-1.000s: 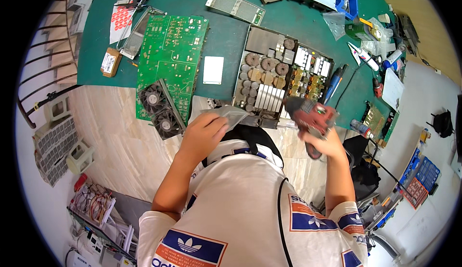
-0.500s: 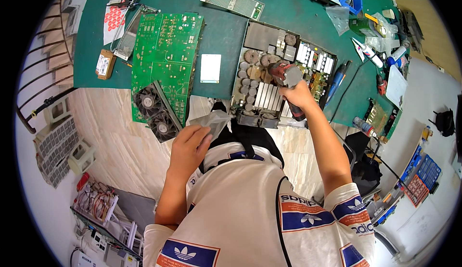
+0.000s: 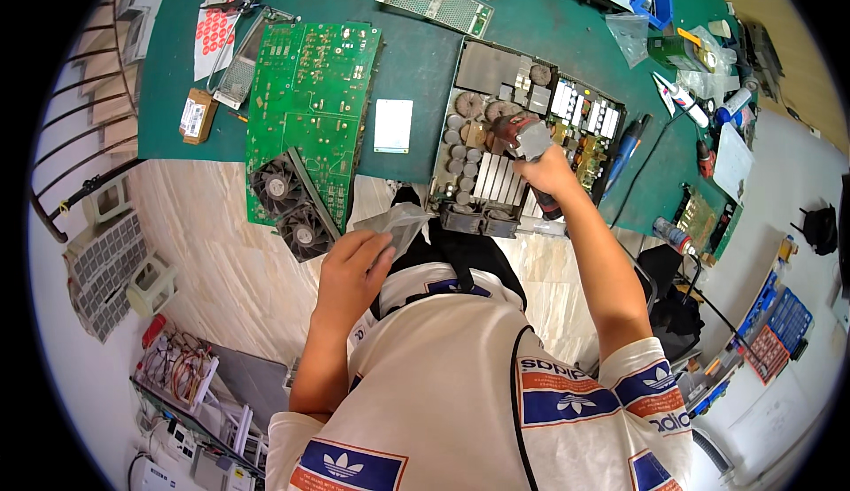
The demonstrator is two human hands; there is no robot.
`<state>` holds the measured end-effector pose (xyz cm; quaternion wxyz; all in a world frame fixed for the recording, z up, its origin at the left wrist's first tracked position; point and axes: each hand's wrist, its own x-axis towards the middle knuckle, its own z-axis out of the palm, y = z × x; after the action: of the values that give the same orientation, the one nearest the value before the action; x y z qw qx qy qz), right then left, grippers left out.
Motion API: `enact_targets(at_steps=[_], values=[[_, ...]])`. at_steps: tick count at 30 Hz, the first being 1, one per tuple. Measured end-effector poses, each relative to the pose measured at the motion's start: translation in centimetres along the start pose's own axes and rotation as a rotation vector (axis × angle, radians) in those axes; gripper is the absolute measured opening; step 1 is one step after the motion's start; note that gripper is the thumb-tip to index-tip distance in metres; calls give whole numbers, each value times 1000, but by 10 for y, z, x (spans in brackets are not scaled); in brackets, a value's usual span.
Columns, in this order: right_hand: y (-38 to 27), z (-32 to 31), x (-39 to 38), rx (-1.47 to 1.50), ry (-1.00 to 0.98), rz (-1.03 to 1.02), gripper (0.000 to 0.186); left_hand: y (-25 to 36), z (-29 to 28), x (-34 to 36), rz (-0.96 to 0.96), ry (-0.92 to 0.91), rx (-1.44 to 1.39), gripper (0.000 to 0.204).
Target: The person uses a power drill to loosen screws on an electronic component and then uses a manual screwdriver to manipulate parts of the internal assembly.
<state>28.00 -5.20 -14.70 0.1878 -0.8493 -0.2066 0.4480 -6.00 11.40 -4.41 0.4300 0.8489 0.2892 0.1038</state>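
My right hand (image 3: pixel 549 175) is wrapped round the handle of a red and black cordless drill (image 3: pixel 524 135). The drill's body sits over an opened power unit (image 3: pixel 496 172) full of capacitors, coils and metal heat sinks; whether its tip touches anything there is hidden. My left hand (image 3: pixel 352 271) is closed on a clear plastic bag (image 3: pixel 403 224) in front of my waist, near the table's front edge. What the bag contains cannot be made out. Left of the unit lies a large green circuit board (image 3: pixel 305 92), with two black fans (image 3: pixel 292 201) at its near end.
A white card (image 3: pixel 393 126) lies on the green table (image 3: pixel 409 57) between board and unit. Perforated metal covers (image 3: pixel 434 0) are behind. A small brown box (image 3: pixel 197 116) sits at left. At right are a blue-handled tool (image 3: pixel 627 150), a white tube (image 3: pixel 682 101) and a spray can (image 3: pixel 673 235).
The whole view has shifted slightly, so the table's things appear a little farther right. Both hands keep their holds on the drill and the bag.
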Motion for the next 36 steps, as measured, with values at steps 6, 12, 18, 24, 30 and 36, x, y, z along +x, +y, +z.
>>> enact_targets(at_steps=[6,12,18,24,30,36], values=[[-24,4,13,-156,-26,-60,46,0,7,5,30,10,-51,23],[-13,20,27,-425,38,-152,47,0,13,9,66,-1,-84,22],[-62,-3,6,-180,-104,-17,39,0,10,7,75,43,-83,23],[-64,-5,-7,-240,1,-174,47,2,5,2,80,42,-67,22],[-35,-8,15,-74,-114,36,53,2,3,0,67,25,-79,22],[-49,-5,5,-29,-73,95,46,7,-1,-2,61,38,-66,22]])
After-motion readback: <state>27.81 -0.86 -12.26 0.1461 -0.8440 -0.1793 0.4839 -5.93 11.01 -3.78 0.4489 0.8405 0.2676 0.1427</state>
